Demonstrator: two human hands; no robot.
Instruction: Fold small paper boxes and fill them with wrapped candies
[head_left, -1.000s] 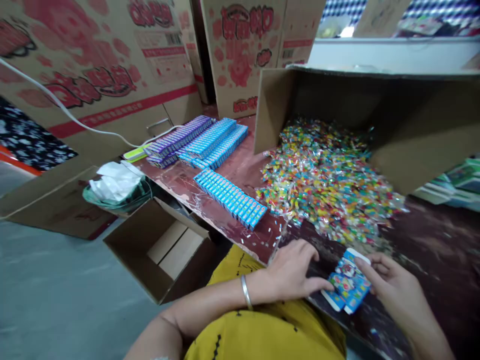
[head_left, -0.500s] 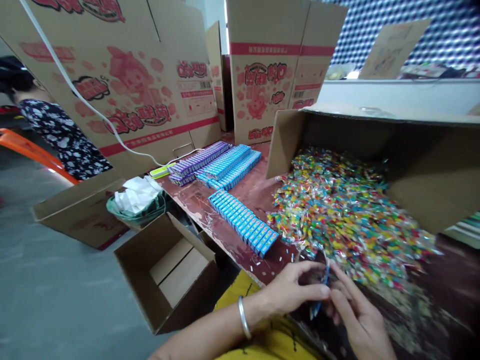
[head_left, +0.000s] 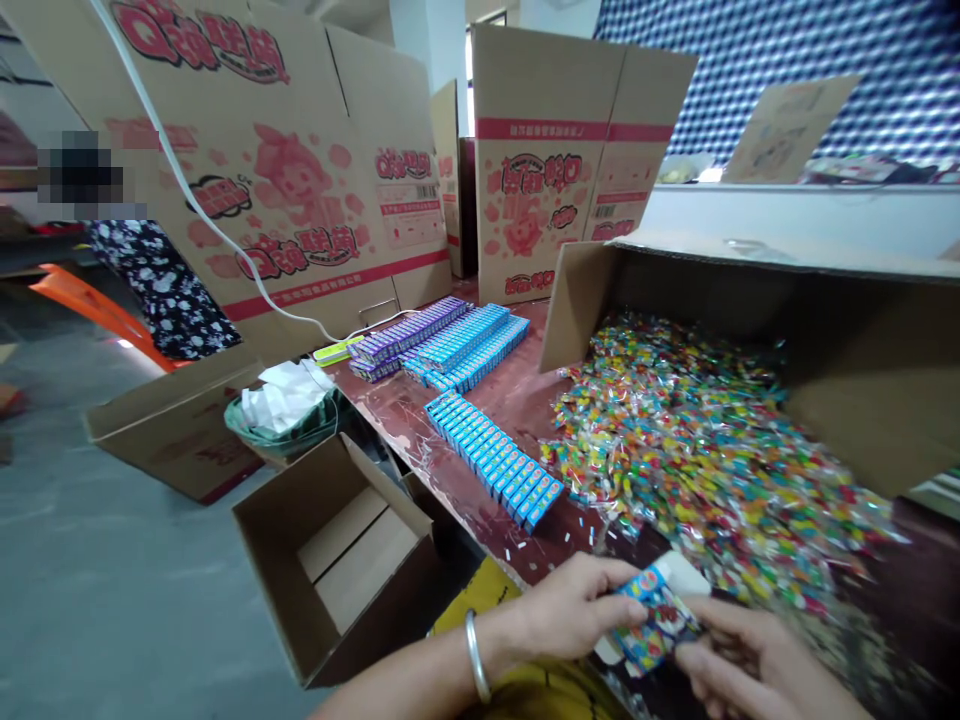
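Note:
A small blue printed candy box (head_left: 651, 618) with white end flaps is between my two hands, low in the view. My left hand (head_left: 574, 605), with a silver bangle at the wrist, grips its left side between thumb and fingers. On the other side, my right hand (head_left: 750, 650) pinches the box's right edge. Just beyond lies a spread of wrapped, many-coloured candies (head_left: 697, 430), spilling from a cardboard box (head_left: 847, 370) on its side. To the left runs a row of blue boxes (head_left: 491, 455) standing close together on the dark red table (head_left: 405, 420).
Stacked blue boxes (head_left: 465, 345) and purple boxes (head_left: 409, 330) lie farther back. Large printed cartons (head_left: 315, 190) rise behind the table. An open carton (head_left: 337, 560) and a green basket (head_left: 281, 425) with white material stand at left. A person (head_left: 165, 290) in patterned clothing is beyond them.
The blue box in my hands was flat and edge-on; now its printed face is turned up and its white flaps are spread. The view has tilted slightly upward.

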